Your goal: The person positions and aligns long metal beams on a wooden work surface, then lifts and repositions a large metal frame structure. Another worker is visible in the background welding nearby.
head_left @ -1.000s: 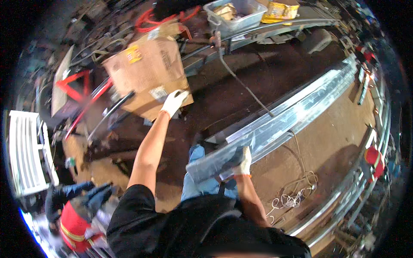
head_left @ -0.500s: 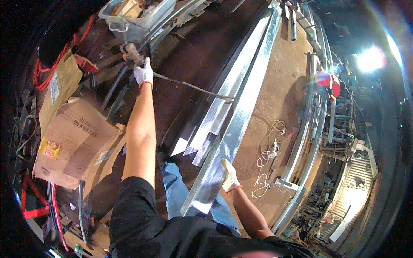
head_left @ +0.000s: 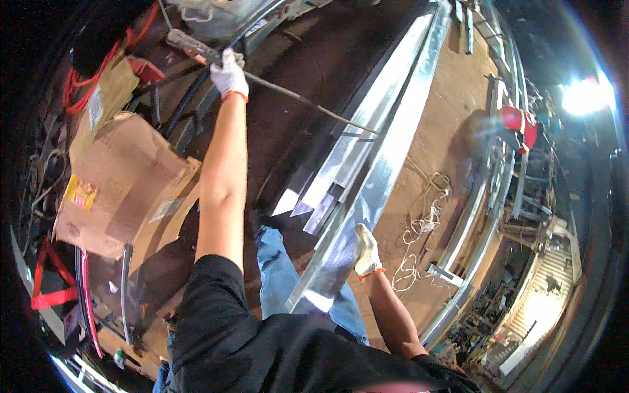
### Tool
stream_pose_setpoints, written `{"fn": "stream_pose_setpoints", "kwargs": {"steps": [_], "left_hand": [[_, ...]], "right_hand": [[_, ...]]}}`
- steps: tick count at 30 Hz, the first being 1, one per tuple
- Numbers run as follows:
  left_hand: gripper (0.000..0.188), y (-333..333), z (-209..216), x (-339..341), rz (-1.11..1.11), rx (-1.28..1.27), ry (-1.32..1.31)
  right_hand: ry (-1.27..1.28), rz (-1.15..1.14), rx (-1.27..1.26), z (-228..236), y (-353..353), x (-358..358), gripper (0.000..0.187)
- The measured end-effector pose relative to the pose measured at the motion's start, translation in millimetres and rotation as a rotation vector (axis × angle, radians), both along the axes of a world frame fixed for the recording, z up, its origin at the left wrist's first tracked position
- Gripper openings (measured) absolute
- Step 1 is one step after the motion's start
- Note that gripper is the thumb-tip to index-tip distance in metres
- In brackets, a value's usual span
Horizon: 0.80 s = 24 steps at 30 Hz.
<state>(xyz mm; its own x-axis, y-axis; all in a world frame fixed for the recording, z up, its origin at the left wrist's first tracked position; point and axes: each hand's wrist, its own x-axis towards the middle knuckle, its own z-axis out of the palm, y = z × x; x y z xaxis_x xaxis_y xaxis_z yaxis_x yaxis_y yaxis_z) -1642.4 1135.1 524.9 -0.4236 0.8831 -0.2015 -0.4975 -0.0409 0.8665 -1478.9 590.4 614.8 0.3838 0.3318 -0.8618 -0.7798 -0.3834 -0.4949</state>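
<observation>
My left hand (head_left: 230,75), in a white knit glove with an orange cuff, reaches far ahead and is closed at the end of a greyish elongated tool (head_left: 190,46); its exact kind is unclear. A grey cable (head_left: 308,105) stretches from beside that hand to the long silver metal profiles. Along the right edge of the nearest metal profile (head_left: 377,177), my gloved right hand (head_left: 368,251) grips, with part of its fingers hidden by the metal. This profile slants from my lap to the far top, beside several shorter-ended bright strips (head_left: 321,180).
Cardboard boxes (head_left: 124,187) stand at left, with a red hose (head_left: 78,82) behind and a red triangle frame (head_left: 49,275) below. A clear plastic bin (head_left: 216,19) is far left. White cord (head_left: 426,223) lies tangled on the brown floor. A red-and-white item (head_left: 517,124) rests by more metal bars.
The view has shifted, moving most things slightly right and upward. My left hand has drawn the greyish tool around, so it points more to the upper left. My right hand stays at the profile's edge.
</observation>
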Motion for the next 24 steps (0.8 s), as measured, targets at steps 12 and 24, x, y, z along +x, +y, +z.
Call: {"fn": "stream_pose_setpoints", "kwargs": {"steps": [12,24], "left_hand": [[0.067,-20,67,-49,-0.478,-0.531,1.416],[0.039,53,68,-35,-0.075,-0.116,0.483]], "right_hand": [[0.054,-0.047,0.025,3,5,-2,0.037],[0.129,-0.002,0.054,37,36,-8,0.040]]}}
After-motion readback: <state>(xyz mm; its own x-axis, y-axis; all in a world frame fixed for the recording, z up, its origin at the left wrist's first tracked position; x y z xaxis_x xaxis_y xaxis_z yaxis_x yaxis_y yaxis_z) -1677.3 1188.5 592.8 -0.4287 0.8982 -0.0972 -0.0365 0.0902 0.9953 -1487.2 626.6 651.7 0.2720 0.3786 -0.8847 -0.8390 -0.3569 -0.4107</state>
